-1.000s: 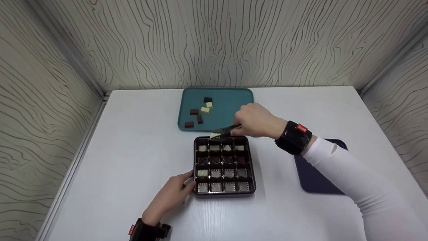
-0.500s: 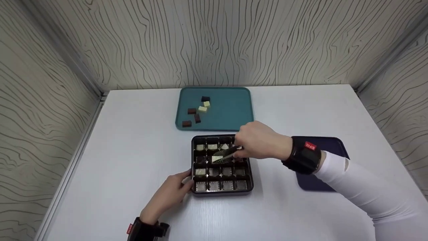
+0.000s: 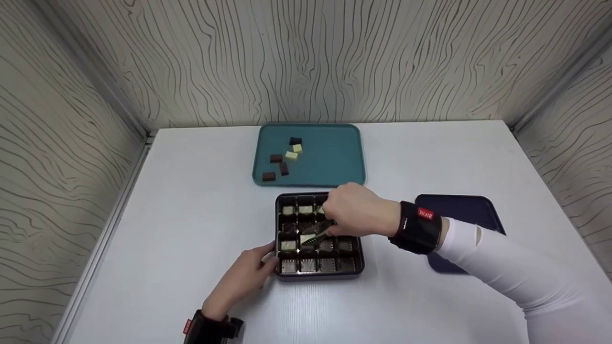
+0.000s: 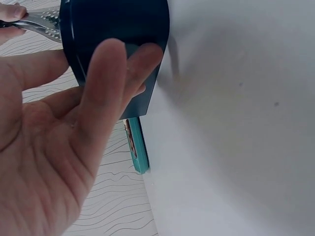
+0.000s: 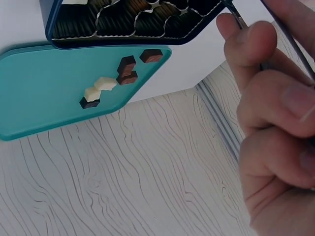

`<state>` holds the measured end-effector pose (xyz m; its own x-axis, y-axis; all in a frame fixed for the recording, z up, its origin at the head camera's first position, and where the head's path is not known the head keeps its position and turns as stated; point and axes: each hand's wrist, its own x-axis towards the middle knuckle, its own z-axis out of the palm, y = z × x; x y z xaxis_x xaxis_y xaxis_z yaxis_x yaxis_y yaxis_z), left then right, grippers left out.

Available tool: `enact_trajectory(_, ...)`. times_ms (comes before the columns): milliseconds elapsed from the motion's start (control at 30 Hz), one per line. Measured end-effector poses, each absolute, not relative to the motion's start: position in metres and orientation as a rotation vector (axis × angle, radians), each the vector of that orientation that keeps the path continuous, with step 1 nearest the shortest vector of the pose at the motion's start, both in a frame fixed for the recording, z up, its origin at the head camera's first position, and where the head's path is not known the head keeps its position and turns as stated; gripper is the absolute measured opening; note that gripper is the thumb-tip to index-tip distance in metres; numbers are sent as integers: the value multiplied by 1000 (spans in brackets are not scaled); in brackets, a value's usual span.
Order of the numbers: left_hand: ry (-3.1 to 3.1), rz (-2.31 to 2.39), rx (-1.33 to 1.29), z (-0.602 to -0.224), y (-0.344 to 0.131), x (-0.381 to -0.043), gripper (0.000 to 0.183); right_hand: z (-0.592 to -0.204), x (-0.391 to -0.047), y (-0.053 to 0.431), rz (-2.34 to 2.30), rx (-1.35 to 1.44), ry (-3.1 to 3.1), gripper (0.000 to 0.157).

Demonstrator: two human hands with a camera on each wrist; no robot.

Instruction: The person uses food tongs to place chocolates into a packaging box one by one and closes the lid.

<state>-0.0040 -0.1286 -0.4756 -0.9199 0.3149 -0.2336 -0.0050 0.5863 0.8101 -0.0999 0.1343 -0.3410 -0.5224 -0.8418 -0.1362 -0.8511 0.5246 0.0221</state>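
My right hand (image 3: 356,210) grips small perforated metal tongs (image 3: 318,234) over the dark, divided chocolate box (image 3: 321,276). Between the tips of the tongs sits a white chocolate piece (image 3: 306,238), at the third row from the back, second cell from the left. Beside the box's left wall, my left hand (image 3: 244,274) rests its fingers against the side. In the left wrist view the fingers (image 4: 103,88) of that hand lie fairly straight along the box wall (image 4: 118,24). White pieces fill cells in the back row, dark ones the row before it; my right hand partly hides these.
Behind the box lies a teal tray (image 3: 330,157) with several loose chocolates (image 3: 291,155), white, brown and dark. A dark blue tray (image 3: 461,208) lies to the right, partly under my right forearm. Patterned walls (image 3: 306,62) bound the white table (image 3: 201,191) at the back and sides.
My right hand has brought the tongs and white piece from the box's back edge forward to the third row. My left hand stays at the box's side.
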Motion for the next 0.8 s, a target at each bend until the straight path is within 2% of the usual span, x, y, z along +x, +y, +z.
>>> enact_trajectory(400,2471,1270,261,-475,-128,-4,55,-342,-97,105,301,-1385,2599,47)
enact_trajectory(800,2478,1270,273,-474,-128,-4,55,-348,-94,86,489,-1440,2562,25)
